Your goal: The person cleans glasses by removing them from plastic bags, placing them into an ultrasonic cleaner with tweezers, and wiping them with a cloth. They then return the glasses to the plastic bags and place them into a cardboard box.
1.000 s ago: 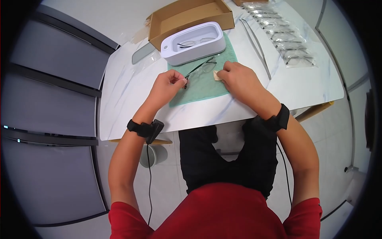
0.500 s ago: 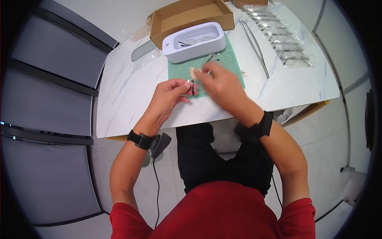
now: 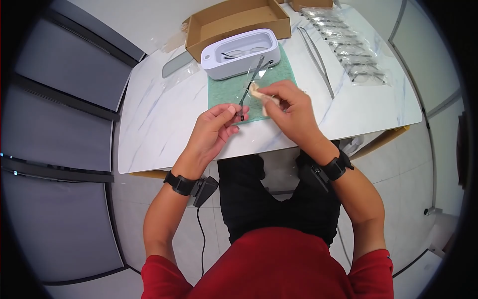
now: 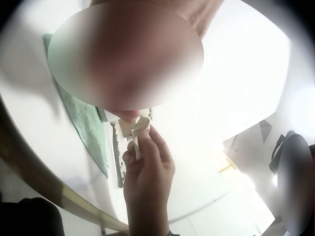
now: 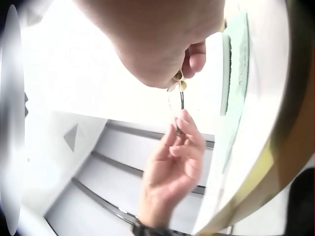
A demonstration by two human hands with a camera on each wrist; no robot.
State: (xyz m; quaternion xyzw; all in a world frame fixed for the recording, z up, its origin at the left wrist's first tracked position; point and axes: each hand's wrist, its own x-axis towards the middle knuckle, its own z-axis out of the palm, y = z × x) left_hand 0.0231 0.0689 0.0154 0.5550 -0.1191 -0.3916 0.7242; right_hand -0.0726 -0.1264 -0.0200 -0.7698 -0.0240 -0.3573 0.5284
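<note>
My left hand (image 3: 211, 127) pinches one dark temple of a pair of eyeglasses (image 3: 245, 98) near its tip. The glasses point away from me above the green towel (image 3: 226, 89), clear lenses at the far end. With thumb and fingers, my right hand (image 3: 295, 107) holds a crumpled beige cloth (image 3: 255, 90) against the temple. In the left wrist view the cloth (image 4: 141, 129) sticks out between the fingertips of the right hand (image 4: 147, 174). The right wrist view shows the thin temple (image 5: 182, 101) running from the left hand (image 5: 172, 167) to the cloth.
A white ultrasonic cleaner (image 3: 219, 70) with glasses inside stands on the towel, before an open cardboard box (image 3: 239, 30). Long tweezers (image 3: 318, 62) lie to the right. Several bagged glasses (image 3: 356, 55) line the right side. A grey flat case (image 3: 177, 65) lies at the left.
My right hand has moved left with the cloth, from beside the glasses onto the temple. The left hand has shifted slightly right and nearer me, and the glasses have turned to point more directly away.
</note>
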